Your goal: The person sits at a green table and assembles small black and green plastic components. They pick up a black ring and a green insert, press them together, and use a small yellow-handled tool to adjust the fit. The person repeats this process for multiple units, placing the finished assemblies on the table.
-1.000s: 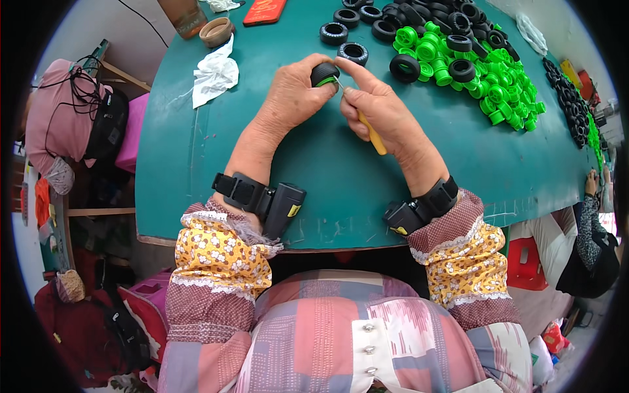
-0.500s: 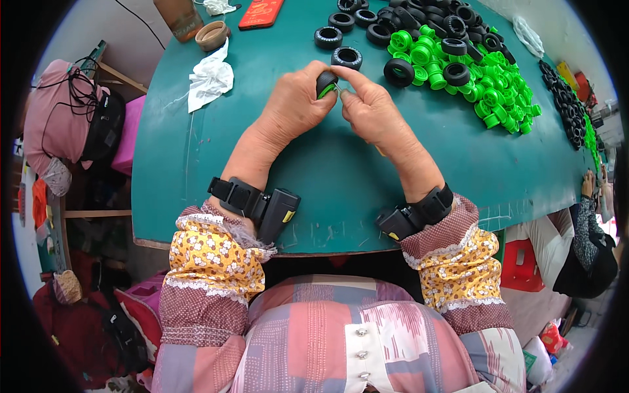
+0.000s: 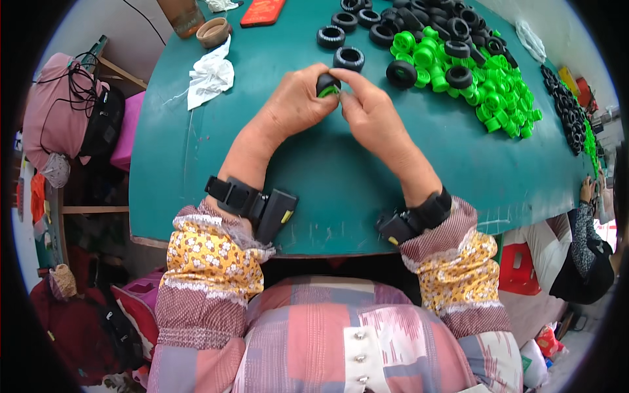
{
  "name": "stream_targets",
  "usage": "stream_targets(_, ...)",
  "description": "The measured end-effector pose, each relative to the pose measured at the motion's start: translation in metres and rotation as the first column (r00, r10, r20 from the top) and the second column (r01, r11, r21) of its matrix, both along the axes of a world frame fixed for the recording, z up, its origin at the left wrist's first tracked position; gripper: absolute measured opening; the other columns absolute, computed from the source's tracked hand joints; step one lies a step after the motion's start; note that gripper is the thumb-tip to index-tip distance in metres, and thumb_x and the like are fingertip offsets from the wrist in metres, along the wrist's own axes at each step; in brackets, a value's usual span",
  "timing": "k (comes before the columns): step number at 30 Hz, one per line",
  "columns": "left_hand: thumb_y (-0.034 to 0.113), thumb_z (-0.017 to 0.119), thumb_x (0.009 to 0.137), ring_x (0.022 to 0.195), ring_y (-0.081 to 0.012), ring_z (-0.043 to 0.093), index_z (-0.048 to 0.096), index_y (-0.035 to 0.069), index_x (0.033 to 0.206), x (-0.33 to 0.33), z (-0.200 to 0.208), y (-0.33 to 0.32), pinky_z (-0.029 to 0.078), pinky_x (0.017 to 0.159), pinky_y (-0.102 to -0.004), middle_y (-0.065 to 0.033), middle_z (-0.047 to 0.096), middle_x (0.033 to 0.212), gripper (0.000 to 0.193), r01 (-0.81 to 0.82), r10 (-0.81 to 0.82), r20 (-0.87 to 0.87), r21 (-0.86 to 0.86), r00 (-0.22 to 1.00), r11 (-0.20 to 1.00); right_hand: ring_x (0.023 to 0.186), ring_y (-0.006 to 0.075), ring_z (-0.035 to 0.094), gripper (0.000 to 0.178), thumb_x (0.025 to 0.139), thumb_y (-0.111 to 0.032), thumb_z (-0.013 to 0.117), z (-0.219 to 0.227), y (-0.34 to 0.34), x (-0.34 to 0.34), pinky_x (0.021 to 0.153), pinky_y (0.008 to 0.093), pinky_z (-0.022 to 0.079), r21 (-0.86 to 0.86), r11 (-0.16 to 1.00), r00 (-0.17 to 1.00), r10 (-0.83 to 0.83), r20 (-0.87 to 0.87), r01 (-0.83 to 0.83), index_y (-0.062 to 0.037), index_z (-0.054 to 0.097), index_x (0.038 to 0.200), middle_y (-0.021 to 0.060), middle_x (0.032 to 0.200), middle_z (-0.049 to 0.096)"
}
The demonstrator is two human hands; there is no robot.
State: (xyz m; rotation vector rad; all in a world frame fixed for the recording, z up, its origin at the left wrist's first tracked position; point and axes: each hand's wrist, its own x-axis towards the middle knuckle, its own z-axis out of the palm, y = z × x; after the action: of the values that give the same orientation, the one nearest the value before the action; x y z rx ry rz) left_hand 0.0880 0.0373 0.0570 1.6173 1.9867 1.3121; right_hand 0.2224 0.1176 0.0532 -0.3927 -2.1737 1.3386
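The right hand (image 3: 372, 110) has rolled over, hiding the tool's yellow handle.

Soft, even light brightens the table (image 3: 432, 183), while the space beneath is dark. The left hand (image 3: 296, 103) and right hand (image 3: 373, 110) look fairly sharp; the far right rim glares white, and fisheye bending bows the table's front edge inside black corners

a head-worn fisheye faces down at the green table (image 3: 327, 196) just below
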Motion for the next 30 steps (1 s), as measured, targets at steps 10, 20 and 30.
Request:
stream_targets(10,0.011,0.063,0.072,0.062,-0.0113,0.055,0.059,0.000,0.093,-0.002,-0.003,0.008,0.047,0.057,-0.0265,-0.0060,0.059,0.070,0.024,-0.089,0.088,-0.027,-0.020,0.996,0.996,0.055,0.0124,0.051,0.030,0.083,-0.003,0.048,-0.003,0.010,-0.006,0.051,0.0271,0.041,-0.232,0.971,0.998,0.049,-0.029,-0.055,-0.0008,0.051,0.113,0.0058,0.063,0.053)
stream_targets(20,0.007,0.061,0.077,0.050,-0.0059,0.048,0.056,0.002,0.098,0.009,-0.006,0.017,0.041,0.044,-0.0204,-0.0015,0.055,0.069,0.022,-0.045,0.024,0.134,0.160,0.991,0.986,0.057,0.0105,0.049,0.033,0.083,-0.004,0.046,0.000,0.016,0.000,0.053,0.0261,0.042,-0.227,0.974,0.993,-0.053,-0.101,0.028,0.0018,0.050,0.115,0.0071,0.069,0.056)
stream_targets(30,0.012,0.063,0.072,0.063,-0.0121,0.053,0.057,0.002,0.093,0.000,-0.002,0.011,0.045,0.058,-0.0264,-0.0054,0.058,0.070,0.024,-0.016,0.021,0.100,-0.056,0.995,0.998,0.078,0.0282,0.062,0.031,0.083,-0.001,0.044,0.005,0.005,0.001,0.071,0.0347,0.048,-0.072,0.997,0.997,-0.041,-0.060,0.037,0.0009,0.052,0.113,0.0224,0.089,0.062)
